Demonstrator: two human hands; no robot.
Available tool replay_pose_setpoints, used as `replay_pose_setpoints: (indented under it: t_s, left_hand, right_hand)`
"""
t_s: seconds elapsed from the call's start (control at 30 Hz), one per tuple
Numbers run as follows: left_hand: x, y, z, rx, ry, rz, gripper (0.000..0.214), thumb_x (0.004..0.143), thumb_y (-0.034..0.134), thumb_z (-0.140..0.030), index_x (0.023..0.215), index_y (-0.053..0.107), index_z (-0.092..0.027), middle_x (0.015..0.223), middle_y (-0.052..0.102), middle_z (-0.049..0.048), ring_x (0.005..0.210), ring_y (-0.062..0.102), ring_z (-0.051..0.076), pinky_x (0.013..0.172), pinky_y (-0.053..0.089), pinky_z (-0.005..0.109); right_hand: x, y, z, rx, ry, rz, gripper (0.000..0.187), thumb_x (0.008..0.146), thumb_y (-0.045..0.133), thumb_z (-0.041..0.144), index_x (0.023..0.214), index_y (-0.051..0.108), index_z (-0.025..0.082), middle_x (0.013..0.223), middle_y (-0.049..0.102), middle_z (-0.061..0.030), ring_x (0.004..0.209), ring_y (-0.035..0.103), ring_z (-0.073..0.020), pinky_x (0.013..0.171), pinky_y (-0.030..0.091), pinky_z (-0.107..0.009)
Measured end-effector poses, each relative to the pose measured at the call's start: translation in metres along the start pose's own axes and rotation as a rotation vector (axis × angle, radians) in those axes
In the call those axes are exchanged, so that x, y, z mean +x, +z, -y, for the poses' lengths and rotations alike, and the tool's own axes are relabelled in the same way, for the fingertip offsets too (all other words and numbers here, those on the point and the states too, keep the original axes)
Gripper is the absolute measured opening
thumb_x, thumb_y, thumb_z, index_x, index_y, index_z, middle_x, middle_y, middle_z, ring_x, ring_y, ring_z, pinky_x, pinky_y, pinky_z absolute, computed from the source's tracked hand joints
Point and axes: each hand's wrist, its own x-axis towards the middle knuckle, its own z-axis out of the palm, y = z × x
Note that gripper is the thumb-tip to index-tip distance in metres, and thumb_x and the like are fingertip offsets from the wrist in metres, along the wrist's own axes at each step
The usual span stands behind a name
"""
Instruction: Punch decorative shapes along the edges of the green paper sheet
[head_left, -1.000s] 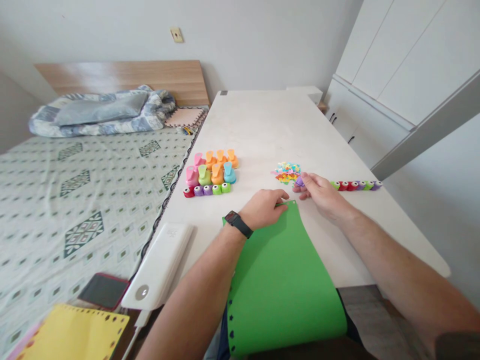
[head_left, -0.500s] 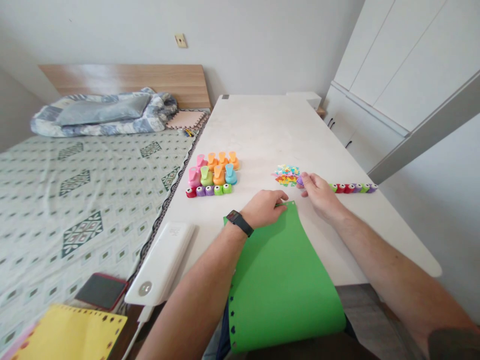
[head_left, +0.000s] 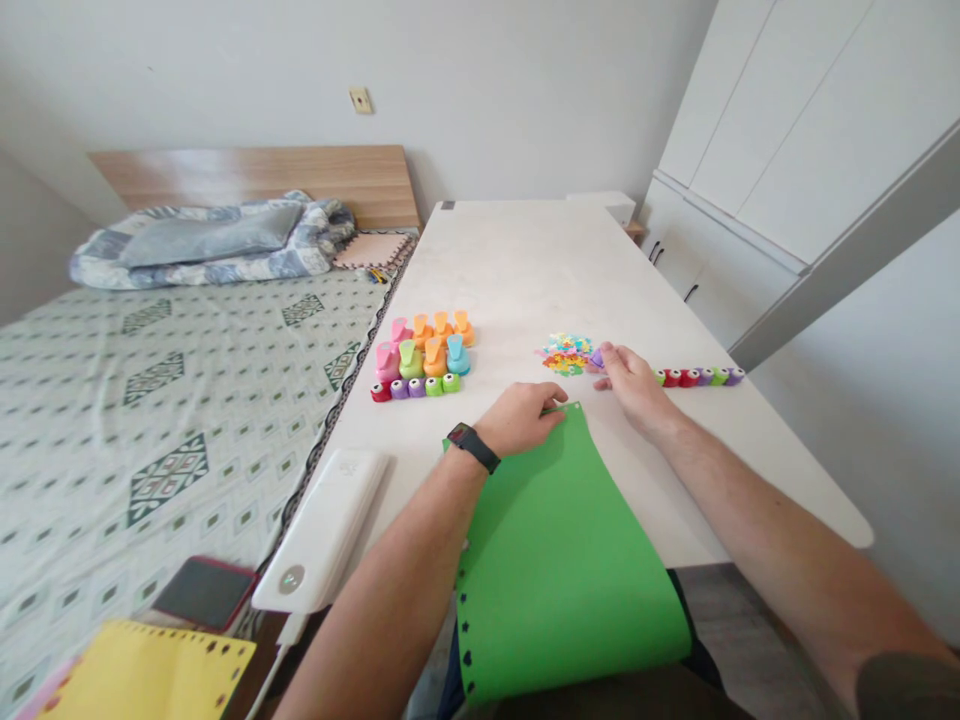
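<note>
My left hand (head_left: 520, 417), with a black watch on the wrist, pinches the far edge of a green paper sheet (head_left: 559, 560) that hangs over the near edge of the white table (head_left: 525, 260). My right hand (head_left: 630, 380) is closed on a small purple paper punch (head_left: 597, 358) beside a pile of colourful paper cutouts (head_left: 564, 353). A row of small punches (head_left: 697, 377) lies just right of that hand.
A cluster of larger coloured punches (head_left: 424, 360) with a row of small ones stands left of centre. A white device (head_left: 322, 530) lies at the table's near left corner. A phone (head_left: 206, 592) and yellow paper (head_left: 142, 675) rest on the bed (head_left: 150, 400). White cabinets (head_left: 750, 150) stand on the right.
My right hand with the purple punch has lowered slightly toward the table beside the cutouts. The view has tilted down a little. My left hand keeps its hold on the green sheet.
</note>
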Motion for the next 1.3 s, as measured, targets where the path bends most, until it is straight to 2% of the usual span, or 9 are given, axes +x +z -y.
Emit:
replay_pose_setpoints:
  t_s: [0.17,0.37,0.6,0.77,1.3]
  left_hand:
    - [0.0003,0.0007,0.0009,0.001,-0.008,0.008,0.03,0.09,0.061,-0.027,0.116,0.071,-0.018,0.098,0.079,0.0047,0.089,0.073,0.019,0.081,0.055,0.029]
    - [0.0003,-0.0002,0.0004,0.0,-0.011,0.012,0.03,0.09,0.06,-0.027,0.116,0.071,-0.019,0.099,0.078,0.0043,0.089,0.072,0.018,0.08,0.055,0.028]
    - [0.0011,-0.0007,0.0009,-0.002,-0.016,0.02,0.03,0.09,0.06,-0.027,0.116,0.071,-0.018,0.097,0.078,0.0043,0.087,0.072,0.018,0.08,0.055,0.028]
    - [0.0012,0.0014,0.0026,-0.013,-0.016,0.013,0.03,0.09,0.061,-0.027,0.116,0.071,-0.018,0.095,0.078,0.0036,0.085,0.071,0.018,0.077,0.053,0.027]
    - [0.0017,0.003,0.0089,-0.036,-0.025,0.001,0.031,0.089,0.06,-0.03,0.116,0.071,-0.019,0.091,0.076,0.0028,0.08,0.068,0.017,0.071,0.051,0.026]
  right_hand:
    - [0.0011,-0.0051,0.0023,-0.048,0.021,-0.039,0.065,0.086,0.045,0.084,0.098,0.063,0.023,0.096,0.073,-0.0079,0.082,0.071,-0.0215,0.068,0.056,-0.032]
    - [0.0007,-0.0041,0.0012,-0.079,0.042,-0.021,0.064,0.089,0.044,0.081,0.102,0.065,0.023,0.105,0.073,-0.007,0.071,0.07,-0.0176,0.071,0.056,-0.033]
    - [0.0053,0.0014,0.0005,0.063,0.033,-0.004,0.061,0.087,0.049,0.08,0.095,0.065,0.022,0.099,0.073,-0.0082,0.082,0.071,-0.0212,0.07,0.059,-0.032]
    - [0.0054,0.0014,0.0025,0.06,0.028,-0.055,0.061,0.086,0.051,0.08,0.092,0.064,0.021,0.094,0.072,-0.0073,0.086,0.071,-0.0211,0.069,0.059,-0.029]
    - [0.0068,-0.002,0.0031,0.084,0.052,-0.062,0.059,0.089,0.049,0.078,0.091,0.062,0.021,0.095,0.071,-0.0077,0.089,0.072,-0.0214,0.068,0.059,-0.028]
